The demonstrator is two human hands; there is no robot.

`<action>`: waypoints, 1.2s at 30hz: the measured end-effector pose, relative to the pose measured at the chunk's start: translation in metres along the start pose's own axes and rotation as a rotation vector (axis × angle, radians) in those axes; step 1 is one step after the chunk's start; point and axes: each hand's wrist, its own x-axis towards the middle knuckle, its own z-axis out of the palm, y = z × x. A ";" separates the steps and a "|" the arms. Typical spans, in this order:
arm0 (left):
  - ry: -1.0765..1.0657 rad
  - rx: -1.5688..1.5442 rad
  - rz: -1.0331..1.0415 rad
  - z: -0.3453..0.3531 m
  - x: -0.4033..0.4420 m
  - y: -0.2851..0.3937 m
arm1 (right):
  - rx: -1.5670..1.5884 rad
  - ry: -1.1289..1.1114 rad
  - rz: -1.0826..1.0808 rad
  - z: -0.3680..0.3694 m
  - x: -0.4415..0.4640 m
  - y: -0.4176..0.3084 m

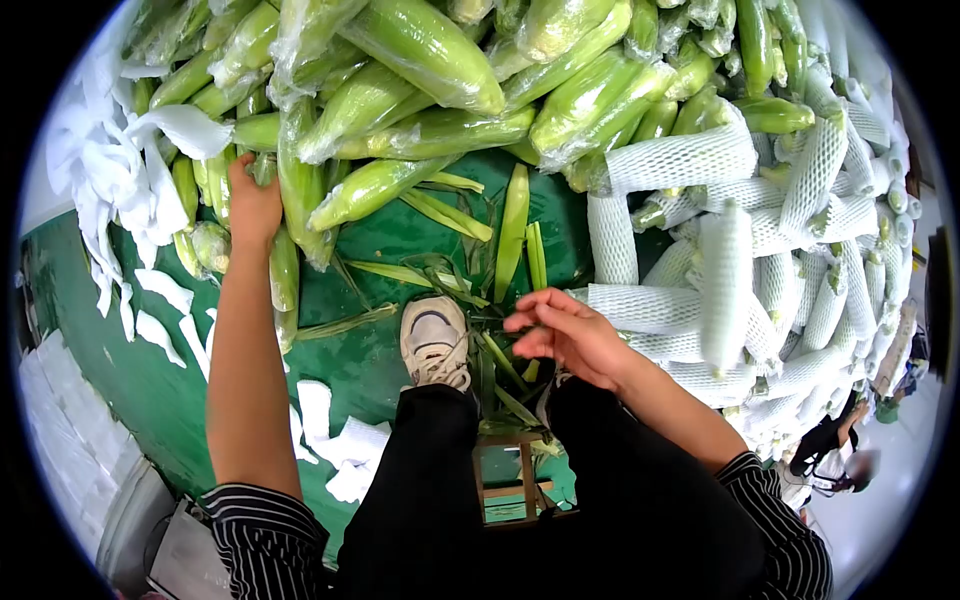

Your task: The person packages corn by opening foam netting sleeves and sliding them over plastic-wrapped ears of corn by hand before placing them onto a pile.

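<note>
My left hand (256, 203) reaches into the left edge of a heap of green corn wrapped in clear film. Its fingers close round the end of a wrapped ear of corn (263, 168), and part of the grip is hidden. Beside it, more film-wrapped ears (300, 185) lean downward. My right hand (570, 335) is held above the floor with its fingers apart, holding nothing. To its right, ears in white foam net sleeves (645, 305) lie in a pile. One sleeved ear (727, 290) is blurred, seemingly in motion over that pile.
White foam sleeves (120, 150) are heaped at the left, with loose scraps (345, 455) on the green floor (370, 310). Corn husks (512, 230) lie near my shoe (435, 340). A wooden stool (510, 480) is beneath me. Another person (835, 455) is at the far right.
</note>
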 end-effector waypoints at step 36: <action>0.362 0.370 0.079 -0.063 -0.218 -0.111 | -1.217 0.108 -0.628 0.023 0.044 0.013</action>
